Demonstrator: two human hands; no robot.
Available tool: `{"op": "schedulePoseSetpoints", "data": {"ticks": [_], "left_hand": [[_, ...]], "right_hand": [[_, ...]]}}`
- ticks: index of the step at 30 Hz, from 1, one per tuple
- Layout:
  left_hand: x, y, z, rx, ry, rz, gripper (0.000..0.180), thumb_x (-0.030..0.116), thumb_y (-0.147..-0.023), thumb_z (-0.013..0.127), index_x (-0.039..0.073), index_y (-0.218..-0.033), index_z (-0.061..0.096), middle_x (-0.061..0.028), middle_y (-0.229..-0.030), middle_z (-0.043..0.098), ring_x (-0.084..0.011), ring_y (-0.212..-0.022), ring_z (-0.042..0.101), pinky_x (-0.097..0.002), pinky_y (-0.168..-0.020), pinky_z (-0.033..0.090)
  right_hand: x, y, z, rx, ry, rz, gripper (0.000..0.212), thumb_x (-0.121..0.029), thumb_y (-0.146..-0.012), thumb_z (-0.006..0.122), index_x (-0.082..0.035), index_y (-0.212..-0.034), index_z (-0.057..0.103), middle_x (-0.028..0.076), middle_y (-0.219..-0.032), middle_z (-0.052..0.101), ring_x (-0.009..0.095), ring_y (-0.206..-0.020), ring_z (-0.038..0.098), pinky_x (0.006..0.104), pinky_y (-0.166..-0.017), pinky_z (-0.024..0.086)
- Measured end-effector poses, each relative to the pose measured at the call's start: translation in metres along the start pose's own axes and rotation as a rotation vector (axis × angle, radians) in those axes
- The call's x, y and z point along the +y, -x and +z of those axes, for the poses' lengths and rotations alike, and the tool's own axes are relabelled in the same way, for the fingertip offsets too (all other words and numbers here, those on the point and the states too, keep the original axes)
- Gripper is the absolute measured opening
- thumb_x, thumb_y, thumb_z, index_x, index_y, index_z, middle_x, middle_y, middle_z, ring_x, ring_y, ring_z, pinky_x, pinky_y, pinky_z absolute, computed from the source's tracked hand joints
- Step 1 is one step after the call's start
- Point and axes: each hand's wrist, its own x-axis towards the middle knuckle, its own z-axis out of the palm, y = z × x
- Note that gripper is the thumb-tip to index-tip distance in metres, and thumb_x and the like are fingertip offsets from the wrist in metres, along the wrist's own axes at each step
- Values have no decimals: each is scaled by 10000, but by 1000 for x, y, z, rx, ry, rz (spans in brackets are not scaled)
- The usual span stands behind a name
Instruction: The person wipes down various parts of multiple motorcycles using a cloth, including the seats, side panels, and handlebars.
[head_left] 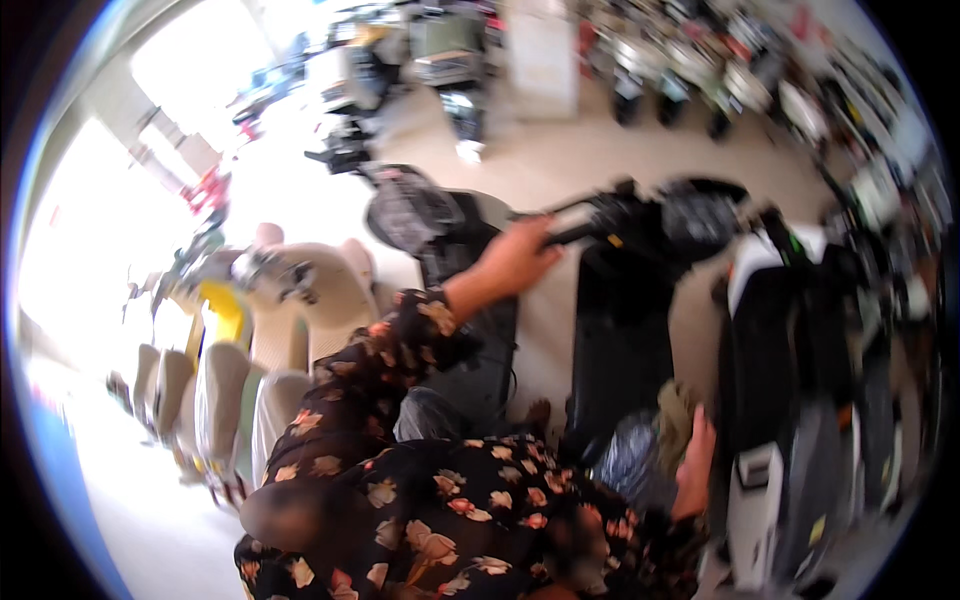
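Observation:
My left hand [513, 257] reaches forward, its fingers closed around the handlebar grip [568, 234] of a black scooter [625, 335]. This scooter has a long dark seat and a dark front basket or headlight cover. My right hand [693, 458] is low on the right, seen edge-on and blurred, with its fingers stretched out. Close against its palm side is an olive cloth [676, 415]; blur hides whether the hand grips it. Dark, shiny plastic wrapping [632, 455] lies left of the cloth. Both my sleeves are black with a floral print.
Another dark scooter [465, 350] stands just left, partly behind my left arm. To the right are black and white scooters [765, 350], parked close. Cream scooters [320, 290] and a yellow one [222, 313] line the left. More stand at the back around a white box [541, 62].

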Motion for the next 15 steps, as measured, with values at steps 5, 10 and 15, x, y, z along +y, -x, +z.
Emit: {"op": "schedulePoseSetpoints", "data": {"ticks": [5,10,15], "left_hand": [[45,-34,18,-48,-14,109,714,406,-925,668,-41,-1441,458,-253,-1428,518,-408,-1355,458,-446,-1132,372],[63,-33,24,-173,-167,130,573,411,-886,693,-2,-1276,617,-177,-1260,626,-371,-1266,490,-452,-1063,419],[64,-3,32,-152,-178,165,477,386,-864,712,29,-1162,606,-179,-951,691,-367,-1061,615,-466,-878,497]], "right_hand": [[-20,22,-69,80,-275,-73,583,-423,-1024,564,2,-1420,517,105,-1415,558,224,-1258,552,353,-1055,440],[-27,56,-72,131,-651,65,530,-381,-1043,540,-31,-1439,495,97,-1444,541,244,-1293,538,394,-1098,423],[1,56,-71,96,-774,80,514,-373,-1049,534,-50,-1446,494,92,-1440,551,260,-1292,542,415,-1093,431]]}}
